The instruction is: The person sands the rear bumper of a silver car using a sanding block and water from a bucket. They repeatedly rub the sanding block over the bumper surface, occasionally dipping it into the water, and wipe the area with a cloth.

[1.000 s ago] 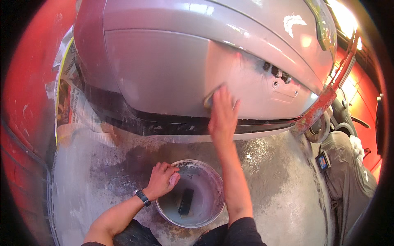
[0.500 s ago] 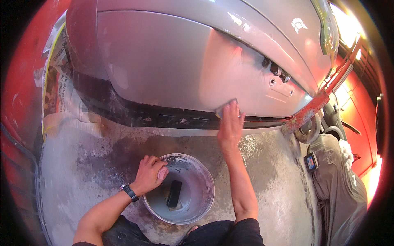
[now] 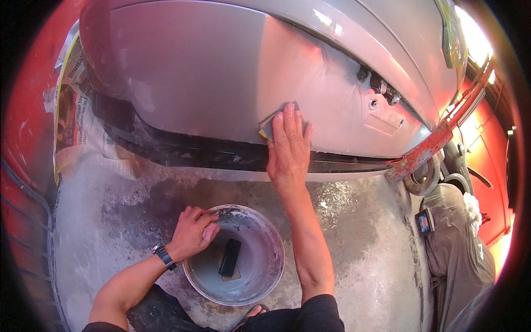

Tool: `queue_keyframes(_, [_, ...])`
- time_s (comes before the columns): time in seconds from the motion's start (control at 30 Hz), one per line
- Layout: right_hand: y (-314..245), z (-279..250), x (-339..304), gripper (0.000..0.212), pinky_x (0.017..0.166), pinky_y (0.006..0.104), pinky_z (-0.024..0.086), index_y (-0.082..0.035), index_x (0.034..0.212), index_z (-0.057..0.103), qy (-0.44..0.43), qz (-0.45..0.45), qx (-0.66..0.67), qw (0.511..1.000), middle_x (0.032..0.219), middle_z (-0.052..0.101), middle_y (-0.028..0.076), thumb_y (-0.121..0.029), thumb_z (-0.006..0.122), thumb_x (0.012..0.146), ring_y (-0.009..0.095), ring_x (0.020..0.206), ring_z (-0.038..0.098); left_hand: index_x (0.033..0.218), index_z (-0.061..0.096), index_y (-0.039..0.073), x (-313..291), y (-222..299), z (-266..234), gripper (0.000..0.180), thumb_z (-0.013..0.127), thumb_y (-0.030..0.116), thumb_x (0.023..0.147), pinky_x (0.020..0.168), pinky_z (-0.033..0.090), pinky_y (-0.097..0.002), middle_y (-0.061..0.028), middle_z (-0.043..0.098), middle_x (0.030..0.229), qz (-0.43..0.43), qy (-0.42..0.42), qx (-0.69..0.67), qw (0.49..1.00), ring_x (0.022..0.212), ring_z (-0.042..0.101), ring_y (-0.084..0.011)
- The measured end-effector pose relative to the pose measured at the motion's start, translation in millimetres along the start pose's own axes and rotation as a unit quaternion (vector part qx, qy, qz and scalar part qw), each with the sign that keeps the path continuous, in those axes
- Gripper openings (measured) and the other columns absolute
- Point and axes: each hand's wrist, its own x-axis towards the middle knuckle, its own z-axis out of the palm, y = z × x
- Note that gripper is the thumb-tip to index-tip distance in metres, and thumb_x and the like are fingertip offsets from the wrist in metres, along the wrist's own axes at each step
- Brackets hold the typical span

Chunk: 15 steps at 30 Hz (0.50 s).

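Note:
My right hand [image 3: 290,149] presses a grey sheet of sandpaper [image 3: 268,127] flat against the lower part of a silver car panel [image 3: 193,77], just above the black trim strip [image 3: 204,154]. Its fingers lie stretched over the sheet, and a yellowish edge sticks out to the left. Closed fingers of my left hand [image 3: 187,233] hold a small pink piece [image 3: 209,232], perhaps a sponge or cloth, at the left rim of a round bucket [image 3: 270,252]. Inside the bucket lies a black rectangular block [image 3: 230,257] on a small flat sheet.
Newspaper [image 3: 71,119] hangs beside the car at the left, near a red surface [image 3: 33,127]. A rusty red bar [image 3: 423,149] crosses at the right. Past it sit a grey-covered object [image 3: 456,243] and a small device with a lit screen [image 3: 425,222]. The concrete floor [image 3: 365,232] has wet patches.
My right hand has slid left and upward over the panel with the sandpaper. My left hand still holds the pink piece at the bucket's rim. The whole view has shifted slightly.

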Motion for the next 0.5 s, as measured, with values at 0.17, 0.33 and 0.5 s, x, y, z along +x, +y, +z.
queue_keyframes(0.17, [34,-2,-56,0.065,0.124,0.0644,0.033,-0.004,0.156,0.056,-0.021,-0.028,-0.091,0.995,0.162,0.053,0.022,0.006,0.069,0.092,0.042,0.15,0.052,0.113,0.077,0.011,2,3,-5,0.024,0.08,0.021,0.091,0.086,0.049,-0.0471,-0.0101,0.068,0.108,-0.012,0.001,-0.001,1.0,0.101,0.06,-0.0333])
queue_keyframes(0.33, [-66,28,38,0.065,0.124,0.062,0.033,-0.002,0.158,0.052,0.155,0.077,0.119,0.978,0.164,0.048,0.028,0.004,0.066,0.095,0.044,0.152,0.047,0.112,0.077,0.011,1,-1,2,0.025,0.081,0.022,0.091,0.086,0.049,-0.047,-0.0103,0.068,0.107,-0.011,-0.017,-0.002,1.0,0.101,0.06,-0.0333])
queue_keyframes(0.5, [-55,24,-9,0.059,0.127,0.0623,0.026,0.001,0.16,0.047,0.052,0.125,-0.006,0.991,0.164,0.046,0.031,0.003,0.06,0.103,0.045,0.155,0.042,0.112,0.077,0.011,2,-3,-8,0.025,0.081,0.022,0.09,0.087,0.049,-0.0466,-0.0113,0.067,0.107,-0.014,0.004,-0.004,1.0,0.101,0.06,-0.0339])
